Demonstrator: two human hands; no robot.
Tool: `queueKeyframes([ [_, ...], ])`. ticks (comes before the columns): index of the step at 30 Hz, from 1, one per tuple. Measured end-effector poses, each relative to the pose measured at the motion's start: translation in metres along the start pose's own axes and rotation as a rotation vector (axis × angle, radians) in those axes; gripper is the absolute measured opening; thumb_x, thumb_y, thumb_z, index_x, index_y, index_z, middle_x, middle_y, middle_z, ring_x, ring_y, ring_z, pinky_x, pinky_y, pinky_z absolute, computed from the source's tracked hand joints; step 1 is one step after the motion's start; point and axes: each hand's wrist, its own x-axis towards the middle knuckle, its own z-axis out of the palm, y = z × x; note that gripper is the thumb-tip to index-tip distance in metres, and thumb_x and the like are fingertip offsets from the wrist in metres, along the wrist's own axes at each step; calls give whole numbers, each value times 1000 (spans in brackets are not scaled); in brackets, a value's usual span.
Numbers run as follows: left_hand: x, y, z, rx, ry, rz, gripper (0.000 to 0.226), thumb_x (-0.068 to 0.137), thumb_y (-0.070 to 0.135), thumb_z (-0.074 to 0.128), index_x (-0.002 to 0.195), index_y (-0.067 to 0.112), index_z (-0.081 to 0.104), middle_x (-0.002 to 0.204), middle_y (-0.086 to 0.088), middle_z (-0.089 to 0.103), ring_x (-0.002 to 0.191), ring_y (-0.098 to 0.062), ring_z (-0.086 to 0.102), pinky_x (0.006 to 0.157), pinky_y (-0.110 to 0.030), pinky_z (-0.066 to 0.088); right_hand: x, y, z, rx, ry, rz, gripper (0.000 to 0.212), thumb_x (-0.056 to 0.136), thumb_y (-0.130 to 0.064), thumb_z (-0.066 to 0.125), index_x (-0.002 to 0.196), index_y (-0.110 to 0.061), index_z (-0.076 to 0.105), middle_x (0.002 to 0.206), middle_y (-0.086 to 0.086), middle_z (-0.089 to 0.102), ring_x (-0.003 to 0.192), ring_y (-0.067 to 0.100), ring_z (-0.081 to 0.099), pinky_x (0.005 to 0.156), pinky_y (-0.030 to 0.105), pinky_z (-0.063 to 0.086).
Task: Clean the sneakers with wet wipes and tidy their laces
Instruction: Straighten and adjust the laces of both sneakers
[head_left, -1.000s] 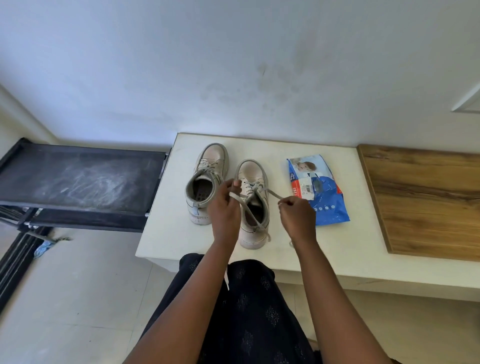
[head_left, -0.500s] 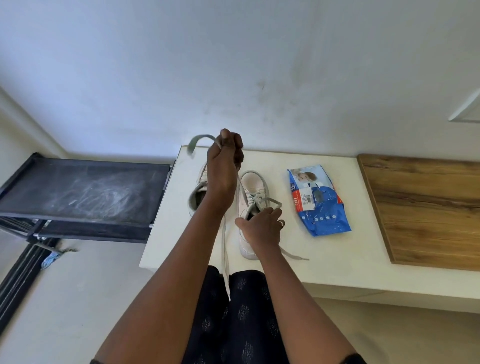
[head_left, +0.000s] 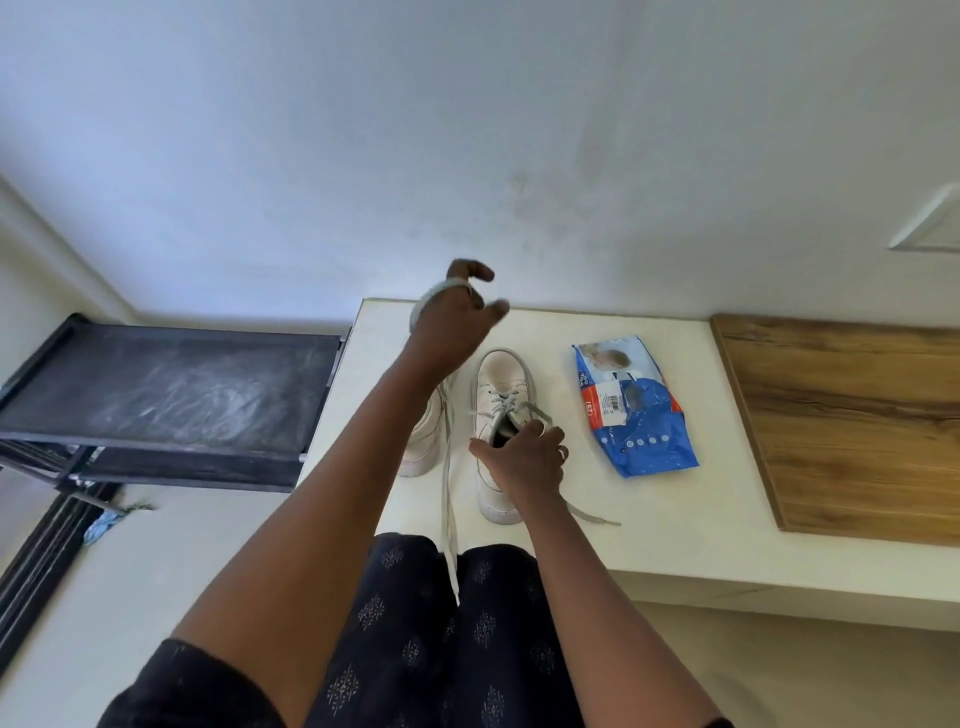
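Observation:
Two white sneakers stand side by side on the white table (head_left: 649, 525). My left forearm hides most of the left sneaker (head_left: 422, 441). My left hand (head_left: 454, 312) is raised above the table's far edge, a long grey lace (head_left: 448, 467) looped over it and hanging down to my lap. My right hand (head_left: 524, 457) grips the collar of the right sneaker (head_left: 501, 384) at its opening. The other lace end (head_left: 592, 514) trails on the table by my right wrist. A blue pack of wet wipes (head_left: 636, 410) lies right of the sneakers.
A wooden board (head_left: 852, 426) covers the table's right end. A dark, dusty metal rack (head_left: 166, 395) stands left of the table, lower down. The white wall rises right behind the table. My dark patterned clothing fills the bottom of the view.
My left hand has pulled the lace up and away from the right sneaker and its fingers have spread. My right hand moved from pinching the lace to holding the shoe's collar.

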Motion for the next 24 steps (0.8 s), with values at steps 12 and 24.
queueKeyframes([
  [12, -24, -50, 25, 381, -369, -441, 41, 84, 36, 69, 92, -2, 57, 90, -12, 64, 87, -21, 61, 69, -26, 43, 20, 0, -8, 430, 201, 16, 32, 95, -27, 49, 108, -4, 68, 107, 17, 62, 98, 29, 58, 83, 34, 45],
  [24, -60, -73, 76, -204, 50, -527, 23, 86, 29, 69, 89, 7, 75, 74, -6, 65, 67, -13, 54, 53, -17, 36, 39, -11, -11, 602, 102, 99, 20, 91, -9, 51, 100, 1, 66, 99, 14, 67, 90, 29, 62, 73, 30, 47],
])
